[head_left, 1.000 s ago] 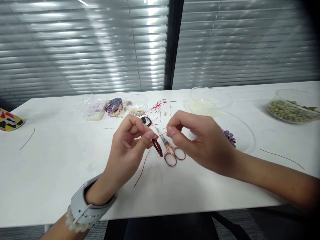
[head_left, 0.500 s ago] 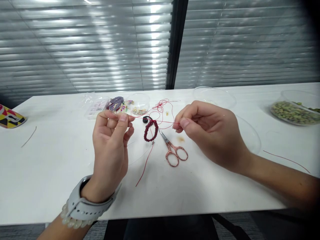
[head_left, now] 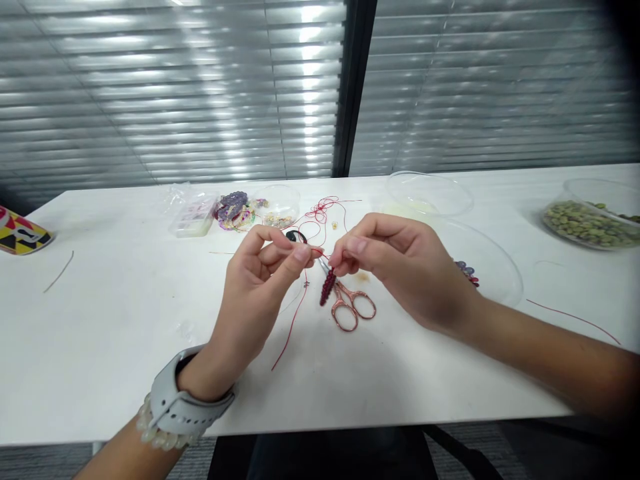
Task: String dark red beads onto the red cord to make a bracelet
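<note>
My left hand (head_left: 263, 293) and my right hand (head_left: 395, 267) nearly meet above the table, each pinching red thread (head_left: 324, 255) between finger and thumb. From that thread hangs a short strand of dark red beads (head_left: 327, 288), just above the blades of rose-gold embroidery scissors (head_left: 349, 305). The scissors lie under my right fingertips without touching them. A loose tangle of the same red thread (head_left: 320, 213) lies behind my hands, beside a small black ring (head_left: 295, 235). A long thread tail (head_left: 291, 335) runs down towards me.
On the white table (head_left: 115, 320) stand a plastic bead box (head_left: 194, 217), purple beads (head_left: 234, 208), a clear bowl of small beads (head_left: 279, 207), clear bowls (head_left: 429, 193), and green beads in a clear container (head_left: 585, 223). A patterned packet (head_left: 20, 233) lies at the left edge.
My hands have moved together from wide apart. The dark red beads, an open loop before, now hang as a narrow strand lower down, near the scissors.
</note>
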### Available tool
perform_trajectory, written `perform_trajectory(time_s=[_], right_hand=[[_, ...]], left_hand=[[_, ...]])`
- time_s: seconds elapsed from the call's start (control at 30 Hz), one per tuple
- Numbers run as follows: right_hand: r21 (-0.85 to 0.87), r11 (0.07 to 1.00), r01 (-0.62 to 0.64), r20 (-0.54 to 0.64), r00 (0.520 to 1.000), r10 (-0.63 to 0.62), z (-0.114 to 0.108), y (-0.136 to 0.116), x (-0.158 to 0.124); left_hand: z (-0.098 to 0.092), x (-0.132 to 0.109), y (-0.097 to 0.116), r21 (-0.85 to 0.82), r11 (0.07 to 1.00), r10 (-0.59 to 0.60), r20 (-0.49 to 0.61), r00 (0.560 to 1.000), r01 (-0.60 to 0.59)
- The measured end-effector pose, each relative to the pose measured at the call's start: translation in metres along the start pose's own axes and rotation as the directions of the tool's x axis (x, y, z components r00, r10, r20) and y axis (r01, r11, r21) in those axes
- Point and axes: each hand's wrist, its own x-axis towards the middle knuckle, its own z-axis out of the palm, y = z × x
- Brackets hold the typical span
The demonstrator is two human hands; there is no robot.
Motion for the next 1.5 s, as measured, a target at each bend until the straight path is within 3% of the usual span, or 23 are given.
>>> perform_trajectory(time_s=[0.13,0.27,0.47,0.6,0.73,0.9,1.1,1.23,1.33,1.5], right_hand=[[0.068,0.994,-0.081,0.048,0.996,0.078,-0.001,0.003,0.001],[0.080,0.992,-0.102,0.016,0.995,0.101,0.000,0.003,0.000],[0.071,0.996,-0.063,-0.054,0.996,0.067,0.001,0.001,-0.003],[0.062,0.996,-0.062,-0.115,0.991,0.069,0.000,-0.003,-0.004],[0.059,0.997,-0.050,-0.147,0.987,0.059,-0.001,-0.005,-0.004],[0.125,0.988,-0.091,-0.111,0.988,0.105,0.001,-0.004,-0.005],[0.137,0.982,-0.130,-0.103,0.984,0.144,0.001,0.000,-0.006],[-0.003,0.997,-0.080,-0.155,0.985,0.078,0.004,-0.002,-0.006],[-0.216,0.976,-0.013,-0.173,0.985,-0.025,0.007,-0.005,-0.006],[-0.472,0.877,0.087,-0.003,0.995,-0.100,0.005,-0.008,-0.006]], left_hand=[[0.000,0.001,0.003,-0.057,0.997,-0.043,-0.006,0.999,0.043],[0.000,0.002,0.005,-0.126,0.984,-0.131,-0.018,0.991,0.128],[0.000,0.002,0.002,-0.252,0.937,-0.214,0.138,0.967,0.243],[-0.001,0.002,-0.001,-0.268,0.922,-0.240,0.173,0.955,0.280],[-0.002,0.002,-0.003,-0.224,0.938,-0.228,0.181,0.957,0.266],[0.000,-0.001,-0.006,-0.091,0.982,-0.140,0.216,0.966,0.162],[0.002,-0.003,-0.005,-0.023,0.995,-0.096,0.172,0.980,0.101],[0.003,-0.003,-0.003,0.057,0.996,-0.077,0.158,0.984,0.068],[0.004,-0.003,-0.002,0.165,0.985,-0.088,0.233,0.969,0.050],[0.005,-0.002,0.002,0.357,0.934,-0.091,0.295,0.951,-0.021]])
